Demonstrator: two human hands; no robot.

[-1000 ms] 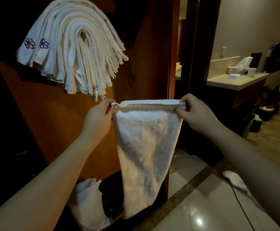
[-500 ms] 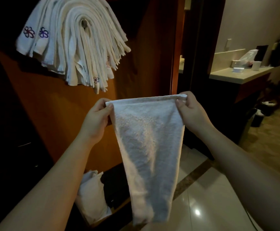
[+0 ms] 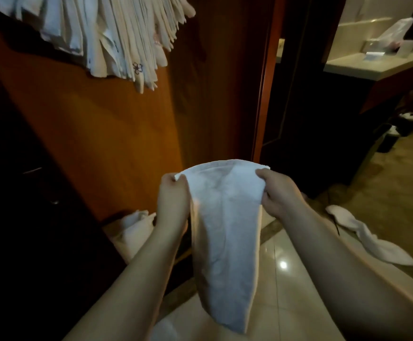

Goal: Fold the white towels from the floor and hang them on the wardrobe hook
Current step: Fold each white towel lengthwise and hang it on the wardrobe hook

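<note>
Wardrobe door [image 3: 117, 134], hung towels [image 3: 117, 33] above (fanned), hands [image 3: 221, 195] pinching towel [image 3: 225, 242]

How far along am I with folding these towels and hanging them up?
Done: a thick fan of folded towels already hangs on the wardrobe. In hand: one towel, pinched at its top corners by the left hand and right hand, not yet hung. Left: a towel on the floor at right, plus a white bundle by the wardrobe's foot.

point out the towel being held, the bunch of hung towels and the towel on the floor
held towel [image 3: 225, 217], head view, middle of cloth
hung towels [image 3: 117, 38], head view, lower ends
floor towel [image 3: 363, 235], head view, its middle
</note>
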